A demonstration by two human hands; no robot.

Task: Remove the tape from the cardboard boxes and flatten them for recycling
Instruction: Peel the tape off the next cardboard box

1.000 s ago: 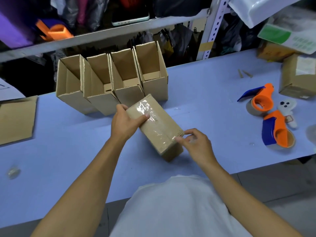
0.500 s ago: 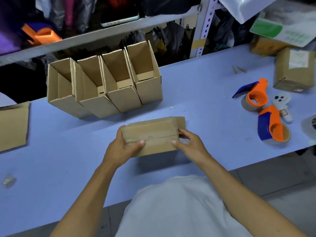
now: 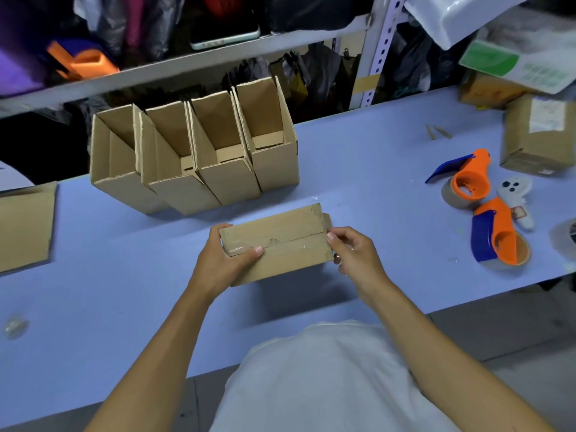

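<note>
A small closed cardboard box (image 3: 280,244) is held just above the blue table (image 3: 358,169), lying lengthwise left to right. Clear tape (image 3: 299,243) runs along its top seam. My left hand (image 3: 218,260) grips the box's left end, thumb on top. My right hand (image 3: 352,251) is at the right end, fingertips pinched at the tape's end on the box edge. Behind it stand several opened boxes (image 3: 199,157) in a row, flaps up.
Two orange-and-blue tape dispensers (image 3: 486,213) lie at the right, beside a small white figure (image 3: 514,191). A sealed box (image 3: 539,135) sits far right. Flat cardboard (image 3: 25,226) lies at the left edge. A balled tape scrap (image 3: 14,327) is near left. Shelving rises behind.
The box was turned from a diagonal pose to lie sideways and drawn closer to me. My right hand moved from the near corner to the right end of the seam.
</note>
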